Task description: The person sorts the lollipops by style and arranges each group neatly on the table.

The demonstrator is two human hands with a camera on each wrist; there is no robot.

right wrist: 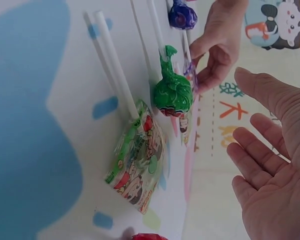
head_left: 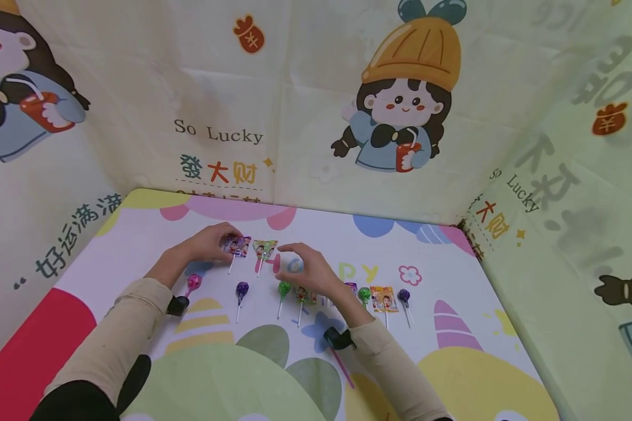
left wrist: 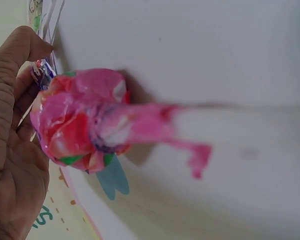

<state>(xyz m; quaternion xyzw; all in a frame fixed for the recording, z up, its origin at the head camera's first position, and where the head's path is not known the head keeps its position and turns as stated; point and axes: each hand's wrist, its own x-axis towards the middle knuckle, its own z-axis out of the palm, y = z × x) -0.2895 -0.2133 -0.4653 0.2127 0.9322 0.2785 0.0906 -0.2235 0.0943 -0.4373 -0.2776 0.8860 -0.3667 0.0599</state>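
- Left hand (head_left: 216,241) pinches the purple flat-wrapped lollipop (head_left: 238,245) by its wrapper, at the bench's far left; a grip on the film alone might let the candy twist or slip.
- Right hand (head_left: 312,268) is spread, holding nothing; closing carelessly, it could nudge the pale-green flat-wrapped lollipop (head_left: 265,249) askew.
- Lowering the right wrist could brush the nearer green-wrapped flat lollipop (head_left: 304,295) beside the green ball lollipop (head_left: 284,288).
- Drawing the left arm nearer may roll the pink ball lollipop (head_left: 193,282), given the wrist camera (head_left: 178,305) just beside it.
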